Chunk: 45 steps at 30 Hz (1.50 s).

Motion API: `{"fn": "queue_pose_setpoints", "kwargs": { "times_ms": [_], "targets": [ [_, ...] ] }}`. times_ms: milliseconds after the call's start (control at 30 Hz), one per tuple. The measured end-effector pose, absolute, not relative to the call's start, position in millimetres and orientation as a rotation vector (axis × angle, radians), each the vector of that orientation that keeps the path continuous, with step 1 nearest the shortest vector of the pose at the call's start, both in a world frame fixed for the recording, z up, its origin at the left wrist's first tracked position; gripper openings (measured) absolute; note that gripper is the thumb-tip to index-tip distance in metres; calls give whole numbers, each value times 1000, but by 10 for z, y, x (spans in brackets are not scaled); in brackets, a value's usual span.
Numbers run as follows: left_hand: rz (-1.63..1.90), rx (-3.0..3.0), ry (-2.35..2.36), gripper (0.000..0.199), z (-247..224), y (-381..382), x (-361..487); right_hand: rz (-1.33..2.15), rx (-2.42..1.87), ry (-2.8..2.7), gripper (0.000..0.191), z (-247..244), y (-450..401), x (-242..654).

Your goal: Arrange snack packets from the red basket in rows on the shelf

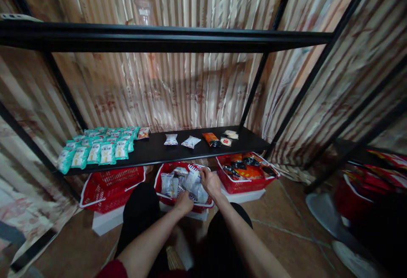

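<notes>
Both arms point(152, 237) forward, fingers point(205, 176) curled.

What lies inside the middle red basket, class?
Pale packets with striped ends lie inside the middle basket, the left hand and right hand over them. Whatever lies beneath is covered, unseen.

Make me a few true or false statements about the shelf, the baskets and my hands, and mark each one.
1. Your left hand and right hand are both at the middle red basket. True.
2. The teal-green packets are at the shelf's right end. False: the teal-green packets are at the left end of the black shelf.
3. Two loose striped-edge packets lie apart on the shelf. True.
4. The right red basket holds only teal-green packets. False: the right red basket holds orange-and-black packets.
</notes>
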<state>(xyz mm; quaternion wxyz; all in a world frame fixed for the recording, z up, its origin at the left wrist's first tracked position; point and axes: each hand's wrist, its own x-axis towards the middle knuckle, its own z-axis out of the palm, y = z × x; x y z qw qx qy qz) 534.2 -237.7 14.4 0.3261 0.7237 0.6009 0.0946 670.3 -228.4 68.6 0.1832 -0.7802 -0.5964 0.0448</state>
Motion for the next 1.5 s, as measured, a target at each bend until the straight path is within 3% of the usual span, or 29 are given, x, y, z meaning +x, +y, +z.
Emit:
{"fn": "queue_pose_setpoints", "kwargs": {
  "times_ms": [433, 667, 967, 1233, 1500],
  "targets": [
    [231, 1817, 1590, 26, 76, -1935, 4955, 238, -2214, -1721, 24, 579, -1885, 6480],
    [323, 1682, 1645, 51, -115, -1563, 4659, 320, -2215, -1760, 25, 541, -1665, 6248],
    [452, 1485, 1261, 17, -441, -1567, 4662, 376, -2146, -1621, 24, 355, -1652, 6411],
    [501, 1331, 1078, 29, -386, -1587, 4642, 458, -1908, -1452, 23, 185, -1592, 6601],
    [513, 1376, 1212, 34, -518, -1545, 4631, 643, -1837, -1184, 30, -185, -1630, 6583]
  ]
}}
